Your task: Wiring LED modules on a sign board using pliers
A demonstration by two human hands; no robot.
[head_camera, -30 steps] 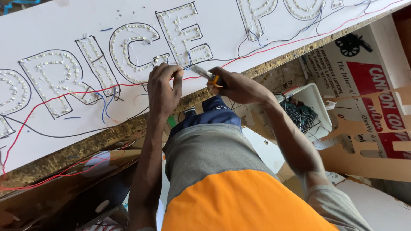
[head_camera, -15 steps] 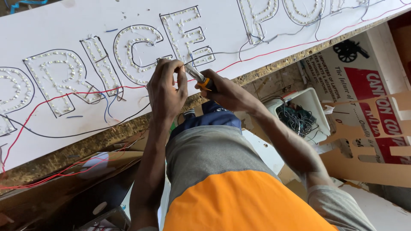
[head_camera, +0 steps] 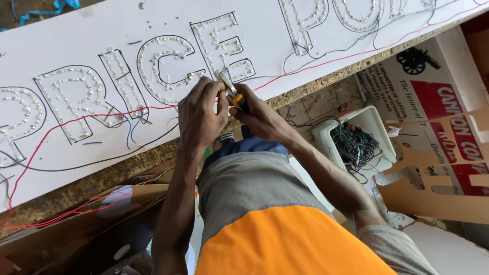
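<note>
A long white sign board [head_camera: 91, 35] lies on a chipboard bench, with big letter outlines filled with rows of small white lights. Red [head_camera: 316, 66], black and blue wires run across it. My left hand [head_camera: 199, 113] pinches a wire at the board's near edge, below the fourth letter. My right hand [head_camera: 257, 113] grips a small yellow-handled cutter [head_camera: 229, 87], whose metal jaws meet the wire beside my left fingers. The wire end itself is hidden between my fingers.
A white plastic tub [head_camera: 364, 135] full of tangled dark wires sits on the floor to the right. Printed cardboard boxes [head_camera: 448, 153] stand beyond it. The rough bench edge [head_camera: 102, 175] runs under the board, with loose red wires [head_camera: 76, 209] hanging below at left.
Both hands have stayed together on the wire at the board's edge. The cutter has tilted more upright against my left fingers, and my view has shifted slightly left.
</note>
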